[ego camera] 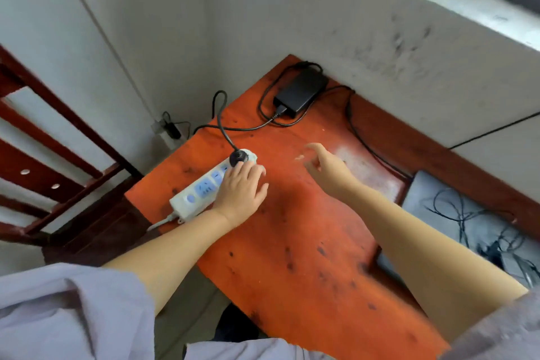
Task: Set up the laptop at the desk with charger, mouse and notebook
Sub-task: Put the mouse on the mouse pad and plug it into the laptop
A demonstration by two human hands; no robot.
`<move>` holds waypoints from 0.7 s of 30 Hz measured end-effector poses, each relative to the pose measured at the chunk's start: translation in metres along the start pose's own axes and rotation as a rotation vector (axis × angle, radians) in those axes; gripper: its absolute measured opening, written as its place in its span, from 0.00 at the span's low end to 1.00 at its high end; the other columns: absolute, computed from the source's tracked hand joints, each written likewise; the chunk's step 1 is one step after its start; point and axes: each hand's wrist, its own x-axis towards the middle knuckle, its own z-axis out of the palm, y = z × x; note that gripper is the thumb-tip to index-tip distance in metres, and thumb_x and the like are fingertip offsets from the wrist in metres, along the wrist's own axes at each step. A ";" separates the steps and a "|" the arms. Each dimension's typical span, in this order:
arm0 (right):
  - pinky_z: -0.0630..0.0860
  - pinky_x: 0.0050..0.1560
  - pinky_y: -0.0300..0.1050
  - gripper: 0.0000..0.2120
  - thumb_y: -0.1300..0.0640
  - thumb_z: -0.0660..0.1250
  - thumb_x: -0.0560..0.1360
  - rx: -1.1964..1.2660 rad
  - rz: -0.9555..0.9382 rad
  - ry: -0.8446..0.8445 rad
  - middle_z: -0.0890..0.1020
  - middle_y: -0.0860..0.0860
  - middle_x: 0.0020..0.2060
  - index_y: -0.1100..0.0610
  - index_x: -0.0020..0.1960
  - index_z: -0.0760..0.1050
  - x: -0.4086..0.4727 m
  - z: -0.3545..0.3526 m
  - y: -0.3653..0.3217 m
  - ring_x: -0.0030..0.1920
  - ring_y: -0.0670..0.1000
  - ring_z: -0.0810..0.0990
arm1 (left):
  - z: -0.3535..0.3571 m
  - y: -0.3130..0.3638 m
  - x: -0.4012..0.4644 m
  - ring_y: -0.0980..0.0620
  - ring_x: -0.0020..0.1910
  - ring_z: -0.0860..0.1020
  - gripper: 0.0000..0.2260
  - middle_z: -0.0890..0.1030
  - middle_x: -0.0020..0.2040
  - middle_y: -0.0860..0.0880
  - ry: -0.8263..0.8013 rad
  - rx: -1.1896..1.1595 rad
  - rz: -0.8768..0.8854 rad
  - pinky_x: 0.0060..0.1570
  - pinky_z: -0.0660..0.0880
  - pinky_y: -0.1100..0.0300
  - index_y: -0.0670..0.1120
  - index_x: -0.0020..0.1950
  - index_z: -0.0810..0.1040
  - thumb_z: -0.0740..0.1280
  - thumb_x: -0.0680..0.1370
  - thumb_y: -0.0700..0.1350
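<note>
A black charger brick (301, 92) lies at the far corner of the orange-red desk (306, 242), its cable looping to a black plug (238, 158) seated in the far end of a white power strip (201, 191). My left hand (241, 193) rests flat on the strip, fingers apart, just behind the plug. My right hand (327, 168) hovers over the desk to the right, fingers loosely spread and holding nothing. The grey laptop (467, 225) lies shut at the right edge, with thin black cables on its lid. No mouse or notebook is in view.
A dark wooden chair (58, 172) stands to the left of the desk. A wall socket (163, 127) with a plug sits low in the corner. Grey walls close in behind, with a window ledge (467, 0) at the upper right.
</note>
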 end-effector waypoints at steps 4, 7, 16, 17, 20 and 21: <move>0.71 0.49 0.46 0.16 0.59 0.58 0.77 0.032 0.208 0.168 0.79 0.56 0.44 0.55 0.64 0.69 -0.063 -0.025 0.066 0.48 0.57 0.78 | 0.021 0.070 0.045 0.41 0.48 0.78 0.09 0.80 0.48 0.43 -0.155 -0.063 0.315 0.48 0.74 0.49 0.43 0.52 0.78 0.67 0.73 0.44; 0.70 0.47 0.46 0.14 0.59 0.58 0.77 0.056 0.378 0.287 0.80 0.56 0.47 0.55 0.62 0.71 -0.115 -0.039 0.105 0.48 0.57 0.78 | 0.042 0.127 0.074 0.42 0.54 0.75 0.11 0.78 0.54 0.44 -0.268 -0.074 0.494 0.52 0.70 0.50 0.44 0.57 0.76 0.63 0.76 0.46; 0.71 0.56 0.53 0.14 0.60 0.64 0.74 -0.128 0.760 0.689 0.77 0.57 0.55 0.59 0.59 0.75 -0.248 -0.058 0.186 0.57 0.60 0.73 | 0.095 0.267 0.103 0.43 0.72 0.63 0.28 0.65 0.72 0.41 -0.335 -0.083 0.778 0.67 0.62 0.48 0.46 0.73 0.63 0.66 0.74 0.46; 0.70 0.58 0.54 0.17 0.57 0.65 0.74 -0.153 0.819 0.670 0.74 0.57 0.59 0.58 0.62 0.72 -0.253 -0.058 0.193 0.60 0.60 0.71 | 0.100 0.282 0.108 0.43 0.74 0.59 0.30 0.61 0.75 0.41 -0.331 -0.032 0.794 0.70 0.59 0.47 0.47 0.75 0.59 0.65 0.75 0.47; 0.66 0.63 0.55 0.23 0.48 0.67 0.73 -0.077 0.933 0.603 0.65 0.57 0.69 0.53 0.64 0.66 -0.259 -0.057 0.216 0.69 0.58 0.62 | 0.117 0.321 0.122 0.46 0.77 0.51 0.33 0.56 0.78 0.46 -0.412 0.214 0.855 0.73 0.49 0.40 0.50 0.77 0.51 0.63 0.76 0.49; 0.67 0.62 0.55 0.24 0.46 0.67 0.72 -0.046 0.932 0.594 0.65 0.56 0.69 0.52 0.64 0.65 -0.258 -0.057 0.224 0.69 0.58 0.63 | 0.122 0.331 0.126 0.46 0.77 0.54 0.32 0.59 0.77 0.46 -0.451 0.281 0.860 0.72 0.47 0.38 0.50 0.77 0.52 0.63 0.76 0.49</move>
